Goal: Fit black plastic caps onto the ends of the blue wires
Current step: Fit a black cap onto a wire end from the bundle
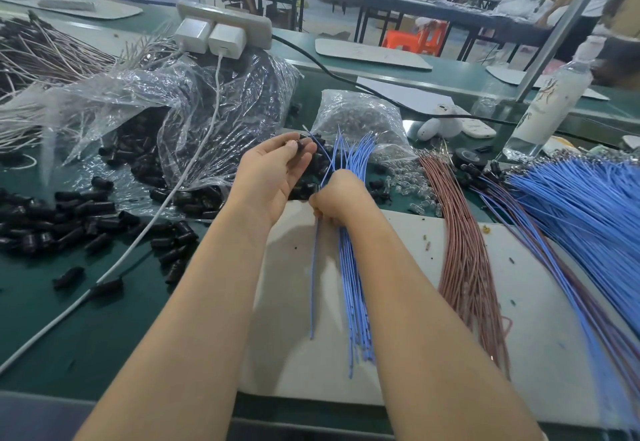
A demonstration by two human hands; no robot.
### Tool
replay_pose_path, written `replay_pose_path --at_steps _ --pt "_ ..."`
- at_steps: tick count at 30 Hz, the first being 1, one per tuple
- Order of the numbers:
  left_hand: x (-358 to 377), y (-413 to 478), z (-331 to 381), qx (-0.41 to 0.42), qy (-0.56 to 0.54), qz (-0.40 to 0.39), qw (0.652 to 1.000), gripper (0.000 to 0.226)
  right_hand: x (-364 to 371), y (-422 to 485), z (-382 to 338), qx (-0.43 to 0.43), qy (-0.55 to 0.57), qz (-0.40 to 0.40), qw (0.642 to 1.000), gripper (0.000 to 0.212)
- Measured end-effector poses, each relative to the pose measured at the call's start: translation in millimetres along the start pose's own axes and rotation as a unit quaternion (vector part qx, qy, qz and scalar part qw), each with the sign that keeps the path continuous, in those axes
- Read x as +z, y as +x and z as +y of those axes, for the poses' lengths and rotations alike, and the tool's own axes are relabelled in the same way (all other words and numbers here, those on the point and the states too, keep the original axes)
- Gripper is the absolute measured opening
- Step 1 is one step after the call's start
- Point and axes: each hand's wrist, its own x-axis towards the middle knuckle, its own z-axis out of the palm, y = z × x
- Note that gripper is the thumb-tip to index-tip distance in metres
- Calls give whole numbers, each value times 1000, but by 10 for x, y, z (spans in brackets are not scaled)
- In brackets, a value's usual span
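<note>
My left hand [273, 173] is raised palm-up and pinches a black plastic cap [300, 145] at its fingertips. One blue wire tip reaches that cap. My right hand [341, 196] grips a bundle of blue wires [355, 288] around its middle; the upper ends fan out above the fist and the lower ends hang over a white board [540, 336]. Loose black caps [83, 218] lie scattered on the green table at the left. More caps spill from a clear plastic bag [194, 111].
A large sheaf of blue wires [588, 212] lies at the right, with pink wires [464, 260] beside it. A clear bag of small glass parts [360, 118] stands behind my hands. A white charger cable [145, 232] crosses the table from a power strip [225, 24]. A bottle [550, 104] stands far right.
</note>
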Motion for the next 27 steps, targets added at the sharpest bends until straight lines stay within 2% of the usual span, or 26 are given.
replay_pose_path --at_steps 3,6,10,14,18,22,24,27 --pt "8 4 -24 11 3 3 1000 10 -39 10 35 10 47 4 999 23" --pt "14 16 -75 21 22 12 999 7 -21 29 57 6 61 10 998 25" --pt "11 31 -173 53 74 13 996 15 40 93 85 -6 6 36 999 30" --pt "-32 43 -218 101 178 25 979 20 78 125 75 -11 -34 44 998 29" --pt "-59 35 -241 119 229 26 966 21 86 137 51 -15 -54 41 998 30" --pt "-65 40 -237 124 243 23 962 19 -1 95 99 -20 54 63 996 26" --pt "-66 41 -235 123 254 21 959 10 -136 43 108 -26 103 63 992 18" --pt "-27 22 -241 81 223 16 971 12 -393 -71 150 -36 213 51 975 11"
